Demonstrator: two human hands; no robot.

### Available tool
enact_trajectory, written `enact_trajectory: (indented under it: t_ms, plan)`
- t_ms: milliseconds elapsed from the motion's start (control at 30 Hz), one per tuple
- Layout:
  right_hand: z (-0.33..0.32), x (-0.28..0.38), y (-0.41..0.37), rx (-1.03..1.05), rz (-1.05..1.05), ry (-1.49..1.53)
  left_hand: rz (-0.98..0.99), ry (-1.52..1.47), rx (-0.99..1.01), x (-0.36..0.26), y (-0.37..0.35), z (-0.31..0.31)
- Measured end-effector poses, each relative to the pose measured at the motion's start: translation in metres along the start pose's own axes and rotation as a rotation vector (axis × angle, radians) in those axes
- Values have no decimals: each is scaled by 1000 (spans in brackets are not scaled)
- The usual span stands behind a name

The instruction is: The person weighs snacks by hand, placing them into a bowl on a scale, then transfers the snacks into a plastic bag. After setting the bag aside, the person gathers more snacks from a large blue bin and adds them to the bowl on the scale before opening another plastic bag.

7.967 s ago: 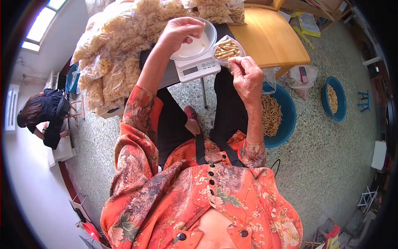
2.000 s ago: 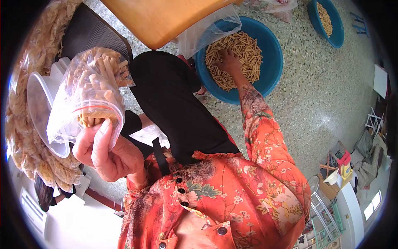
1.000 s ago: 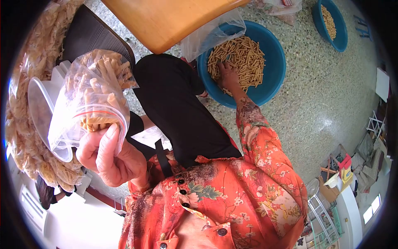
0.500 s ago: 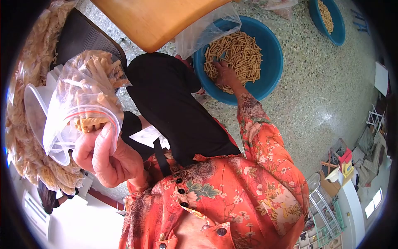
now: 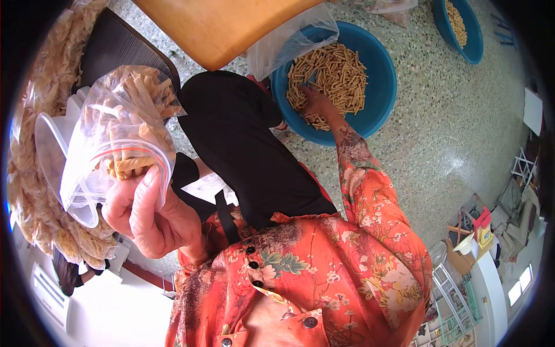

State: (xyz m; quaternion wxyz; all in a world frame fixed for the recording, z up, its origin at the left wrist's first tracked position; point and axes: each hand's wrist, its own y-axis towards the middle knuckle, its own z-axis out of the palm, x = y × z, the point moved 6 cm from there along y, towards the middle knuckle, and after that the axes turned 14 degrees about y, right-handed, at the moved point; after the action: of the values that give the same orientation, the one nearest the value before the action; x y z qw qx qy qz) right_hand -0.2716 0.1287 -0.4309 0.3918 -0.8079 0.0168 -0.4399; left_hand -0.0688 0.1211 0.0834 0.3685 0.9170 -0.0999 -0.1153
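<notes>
My left hand [image 5: 151,217] is closed on the mouth of a clear zip-lock bag [image 5: 130,139] with an orange-red seal line. Light-brown stick-shaped pieces fill the bag, and some lie right by my fingertips. Down at the floor, my right hand [image 5: 319,104] reaches into a blue basin [image 5: 378,87]. Its fingers stretch over the left side of a heap of brown stick-shaped pieces [image 5: 341,75], the tips partly hidden among them. I cannot make out any piece gripped there.
A wooden stool [image 5: 219,29] and a clear plastic bag [image 5: 283,46] stand beside the basin. Another blue basin [image 5: 475,34] holds pale pieces at the far right. Large filled bags [image 5: 40,156] line the left. Folding racks [image 5: 454,298] and boxes stand at the lower right.
The view has shifted very slightly. My left hand keeps its hold on the zip-lock bag, and my right hand stays at the heap in the basin with a small finger movement.
</notes>
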Motion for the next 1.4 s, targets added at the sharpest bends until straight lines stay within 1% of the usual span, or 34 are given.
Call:
enact_trajectory:
  t_ms: [33,133,200,333,400,433,500,533,567,600,633,667,700,733,767,867,900,967,1033,1100,1167,1233,1300,1400]
  plan:
    - [-1,2,0,-2,-1,-1,-87,-32,-51,2,-1,-1]
    - [-1,3,4,-22,27,-17,-73,-20,-34,0,2,0]
    - [-5,6,2,-24,-64,1,-73,-14,-27,1,1,-1]
    - [-2,-3,4,-10,-88,8,-91,0,-20,3,-1,0]
    - [-5,-15,10,-49,-203,110,-101,-9,-20,3,-1,0]
    - [-7,-19,10,-51,-203,110,-112,-20,-21,3,-1,0]
    - [-20,-32,8,-98,-19,334,-106,-18,-8,5,-1,0]
    - [-23,-33,7,-100,-18,332,-102,-15,6,6,-1,0]
    - [-23,-39,8,-97,15,623,-104,-17,4,9,0,-1]
    - [-23,-46,9,-92,48,913,-8,17,38,7,3,0]
    - [-23,-51,8,-95,48,909,89,50,72,3,4,3]
    - [-25,-55,5,-125,-27,1112,87,47,69,4,1,3]
    - [-32,-50,-3,-156,-105,1314,-3,10,54,10,-3,3]
    - [-42,-45,-7,-143,-163,1218,-92,-27,39,17,-6,3]
    - [-41,-49,-6,-146,-164,1214,-94,-30,35,17,-6,3]
    - [-31,-70,0,-318,107,1394,-54,4,51,17,-4,7]
    - [-33,-71,-2,-319,103,1392,-54,3,46,17,-5,9]
    - [-27,-75,-13,-308,171,1628,-93,-40,38,18,-6,13]
    - [-35,-57,-26,-315,153,1662,-71,-69,18,19,-5,17]
    - [-39,-53,-27,-325,132,1696,-50,-49,27,19,-3,22]
    - [-46,-51,-29,-404,51,1695,-60,-96,13,18,0,27]
    - [-59,-32,-43,-378,26,1678,-41,-31,50,17,2,31]
    - [-65,-22,-47,-358,-3,1662,-53,-96,37,22,1,37]
    - [-80,-12,-54,-425,-78,1667,-47,-132,45,22,1,47]
